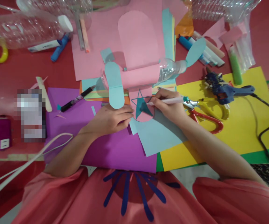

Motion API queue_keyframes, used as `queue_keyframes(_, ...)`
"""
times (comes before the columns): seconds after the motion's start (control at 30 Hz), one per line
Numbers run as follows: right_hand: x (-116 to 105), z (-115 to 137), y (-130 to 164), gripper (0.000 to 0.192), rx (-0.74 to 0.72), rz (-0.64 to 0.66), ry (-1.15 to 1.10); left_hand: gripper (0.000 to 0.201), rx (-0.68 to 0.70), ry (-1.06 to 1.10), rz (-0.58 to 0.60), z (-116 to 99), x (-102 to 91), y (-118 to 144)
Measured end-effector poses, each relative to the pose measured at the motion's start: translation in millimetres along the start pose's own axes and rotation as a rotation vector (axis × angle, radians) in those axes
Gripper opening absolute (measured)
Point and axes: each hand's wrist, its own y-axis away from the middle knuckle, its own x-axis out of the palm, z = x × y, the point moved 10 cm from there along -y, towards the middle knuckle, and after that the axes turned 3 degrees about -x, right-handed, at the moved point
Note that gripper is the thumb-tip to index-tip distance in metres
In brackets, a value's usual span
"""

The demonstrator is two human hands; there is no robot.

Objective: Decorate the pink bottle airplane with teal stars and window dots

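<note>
My right hand (pixel 168 101) grips a white marker (pixel 175 100) with a teal end, its tip on a star drawing (pixel 141 105). The star is outlined in dark teal and partly coloured in. It lies on the rounded pink paper flap (pixel 134 93) below a plastic bottle (pixel 168 71) wrapped in pink paper. My left hand (pixel 113 118) lies flat, fingers stretched out, their tips at the left edge of the flap. Beside it, a light-blue paper strip (pixel 116 96) with rounded ends hangs over the bottle's left end. A light-blue paper oval (pixel 195 52) sits at the bottle's cap.
Scissors (pixel 206 119) and a blue glue gun (pixel 232 93) with a black cord lie on yellow paper (pixel 246 124) at right. Purple paper (pixel 125 152), a black pen (pixel 78 98) and a phone (pixel 32 115) are at left. Clear bottles (pixel 27 28) and markers (pixel 202 51) lie farther back.
</note>
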Motion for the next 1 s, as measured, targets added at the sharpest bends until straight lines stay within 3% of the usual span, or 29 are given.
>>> queue_keyframes(0.37,0.4,-0.4,0.0,0.026,0.012,-0.002,0.005,0.030,-0.005,-0.001,-0.002,1.7,0.4,0.7)
queue_keyframes(0.6,-3.5,-9.0,1.6,0.022,0.076,-0.060,-0.193,0.031,0.007,-0.026,-0.008,-0.7,0.5,0.3)
queue_keyframes(0.8,-5.3,0.4,-0.4,0.027,-0.012,-0.029,-0.177,0.028,0.016,-0.061,0.030,-6.2,7.8,4.3)
queue_keyframes(1.0,4.4,9.9,0.9,0.015,-0.086,0.086,-0.126,0.025,0.049,-0.011,0.011,-9.3,6.5,4.4)
